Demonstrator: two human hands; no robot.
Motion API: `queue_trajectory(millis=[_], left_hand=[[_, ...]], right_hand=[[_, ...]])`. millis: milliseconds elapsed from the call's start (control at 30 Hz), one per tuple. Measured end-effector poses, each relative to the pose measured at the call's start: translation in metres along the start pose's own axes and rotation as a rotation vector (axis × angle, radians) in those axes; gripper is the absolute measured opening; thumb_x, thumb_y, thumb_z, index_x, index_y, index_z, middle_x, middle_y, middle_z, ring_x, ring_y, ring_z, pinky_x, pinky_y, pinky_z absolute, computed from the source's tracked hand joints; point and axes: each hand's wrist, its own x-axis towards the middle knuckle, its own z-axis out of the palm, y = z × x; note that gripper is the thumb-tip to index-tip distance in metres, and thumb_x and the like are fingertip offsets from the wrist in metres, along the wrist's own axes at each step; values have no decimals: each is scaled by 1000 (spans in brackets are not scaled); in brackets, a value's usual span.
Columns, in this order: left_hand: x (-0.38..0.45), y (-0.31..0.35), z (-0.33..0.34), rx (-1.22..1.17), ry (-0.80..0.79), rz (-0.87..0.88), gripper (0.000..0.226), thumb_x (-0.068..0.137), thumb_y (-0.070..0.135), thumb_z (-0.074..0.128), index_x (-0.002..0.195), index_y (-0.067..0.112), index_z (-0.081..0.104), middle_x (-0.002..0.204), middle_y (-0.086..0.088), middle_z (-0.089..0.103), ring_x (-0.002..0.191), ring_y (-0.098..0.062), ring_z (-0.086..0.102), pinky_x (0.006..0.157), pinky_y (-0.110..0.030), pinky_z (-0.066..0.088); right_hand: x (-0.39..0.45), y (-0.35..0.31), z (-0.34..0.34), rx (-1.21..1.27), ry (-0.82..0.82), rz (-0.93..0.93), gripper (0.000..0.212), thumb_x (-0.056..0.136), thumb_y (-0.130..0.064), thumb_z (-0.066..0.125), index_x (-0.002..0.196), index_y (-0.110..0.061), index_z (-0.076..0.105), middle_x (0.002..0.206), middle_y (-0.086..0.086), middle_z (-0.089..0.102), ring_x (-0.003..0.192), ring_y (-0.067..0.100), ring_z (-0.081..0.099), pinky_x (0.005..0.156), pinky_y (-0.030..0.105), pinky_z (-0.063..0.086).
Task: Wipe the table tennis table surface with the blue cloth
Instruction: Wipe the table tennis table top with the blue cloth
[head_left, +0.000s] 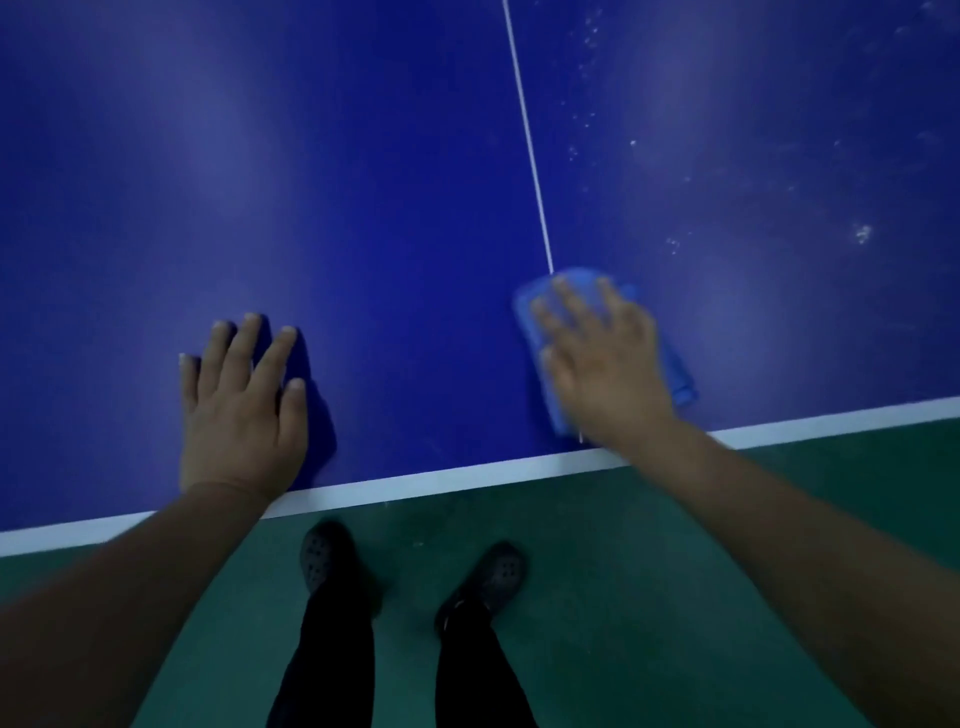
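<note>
The dark blue table tennis table (363, 182) fills the upper view, with a thin white centre line (527, 135) and a white edge band (441, 480) along its near side. A folded light blue cloth (540, 364) lies flat on the surface at the near end of the centre line. My right hand (602, 353) presses down on the cloth, fingers spread over it. My left hand (244, 405) rests flat on the bare table near the edge, fingers apart, holding nothing.
White specks and smudges (862, 234) dot the table to the right of the centre line. Below the edge lies a green floor (675, 597). My two feet in dark perforated clogs (324, 556) stand close to the table.
</note>
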Motion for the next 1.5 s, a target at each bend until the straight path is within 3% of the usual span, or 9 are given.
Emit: queue_trajectory(millis=[100,300,500,700,833,1000,1200,1400,1500], left_hand=[[0,-4,2,-14,-1,-2,60,99,41,23,151,16,41,161,-11,28,152,-31,13,122,-52,2],[1,-7,3,-19,27,14,59,99,39,26,150,16,43,160,-12,31,150,-33,18,121,-55,6],[1,-13,3,-28,13,18,59,101,42,20,152,18,40,162,-10,28,152,-31,14,123,-53,2],[2,-16,3,-45,4,34,61,101,43,16,152,18,39,162,-11,28,151,-32,15,122,-55,3],[2,-15,3,-33,-16,36,61,102,44,15,154,20,35,164,-9,24,152,-31,11,122,-53,0],[1,-14,3,-22,-34,22,61,101,43,16,154,20,34,164,-9,23,152,-32,10,122,-54,0],[0,-15,5,-3,-17,29,65,99,46,14,154,18,34,163,-11,24,152,-33,10,121,-57,2],[1,-13,7,13,-2,40,64,99,45,16,153,17,36,161,-14,28,150,-35,14,120,-57,3],[1,-10,5,12,2,34,63,99,44,18,152,16,39,160,-15,30,150,-36,16,119,-58,5]], right_hand=[[8,-42,1,42,23,91,53,100,-37,31,150,-24,42,158,4,36,144,41,30,110,59,31],[-30,-84,2,95,-101,-788,49,99,-40,47,147,-30,45,157,-4,38,145,33,33,113,52,29],[34,-64,3,36,-14,-66,52,105,-42,24,151,-26,38,159,2,35,145,39,29,109,58,31],[-32,-129,6,113,-108,-755,49,103,-38,38,152,-31,38,160,-4,32,146,32,30,114,50,23],[-23,-14,8,-48,-75,-399,48,108,-35,26,152,-16,32,158,12,32,149,31,20,114,52,27],[-10,8,-13,-48,-91,635,59,105,-40,22,158,-15,18,166,9,10,150,42,1,119,60,5],[-29,-97,-2,12,-219,-130,58,104,-45,19,154,-19,31,161,4,29,148,31,26,116,48,23],[-17,15,-9,31,-165,609,60,102,-49,16,158,-30,12,167,-6,8,152,35,3,119,62,4],[-8,-36,-2,4,-45,556,60,102,-46,20,158,-25,22,165,-1,18,150,41,15,117,67,10]])
